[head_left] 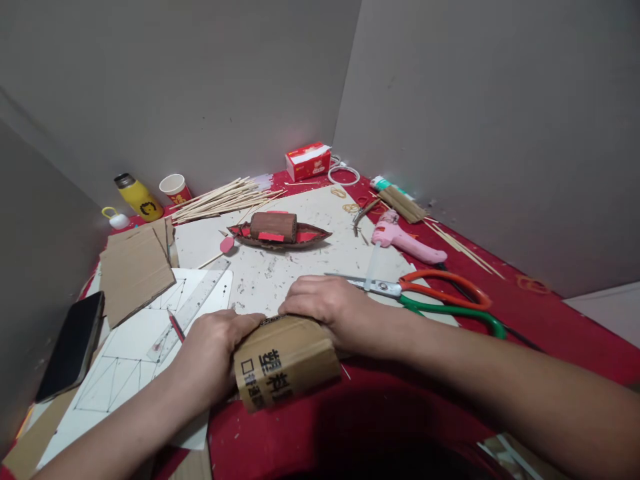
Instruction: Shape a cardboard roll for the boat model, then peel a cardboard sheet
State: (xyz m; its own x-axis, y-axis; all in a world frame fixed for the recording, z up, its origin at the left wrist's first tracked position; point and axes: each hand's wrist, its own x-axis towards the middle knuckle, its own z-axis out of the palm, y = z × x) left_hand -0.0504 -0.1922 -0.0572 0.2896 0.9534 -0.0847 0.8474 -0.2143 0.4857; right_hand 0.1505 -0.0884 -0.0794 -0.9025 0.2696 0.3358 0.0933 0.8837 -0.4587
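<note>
Currently both hands are clamped on a bent cardboard piece (287, 363) printed with black characters, which sits at the near edge of the red tablecloth (550, 320), well in front of the cardboard boat (278, 230) and closer to the person. The left hand (215, 347) wraps its fingers around the piece's left end. The right hand (330, 308) lies over the top, with its fingers curled down over the far edge, so the piece arches between the two hands.

Between the boat and the right hand lie scissors (440, 297) with orange and green handles, their blades pointing left. To the boat's right is a pink glue gun (405, 240). Behind the boat and to its left is a heap of thin wooden sticks (225, 197), with a paper cup (175, 188) and a yellow bottle (140, 199) further left still. A red box (309, 161) stands behind the boat against the wall. Left of the boat is a flat cardboard sheet (135, 267), and in front of that a clear ruler (193, 307) rests on white paper (130, 353) drawn with lines. A dark phone (73, 343) lies far to the boat's left.
</note>
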